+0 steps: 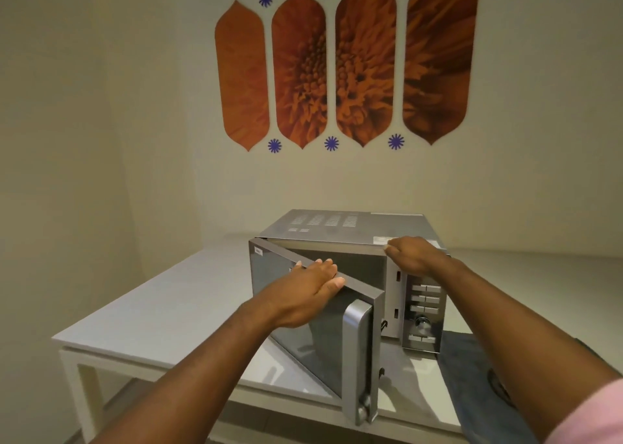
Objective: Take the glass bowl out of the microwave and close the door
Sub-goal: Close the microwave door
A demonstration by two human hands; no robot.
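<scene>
A silver microwave (340, 228) stands on a white table (161, 309). Its mirrored door (323, 339) is hinged on the left and swung about halfway out toward me. My left hand (306, 292) lies on the door's top edge, fingers curled over it. My right hand (414, 255) rests on the front top edge of the microwave above the control panel (423, 312), fingers bent. The cavity looks dark, and the door and my left hand hide its lower part. No glass bowl is visible.
A dark grey cloth (472, 383) lies on the table to the right of the microwave, under my right forearm. A wall with orange flower panels (337, 66) rises behind. The table's bare top stretches to the left, its front edge near me.
</scene>
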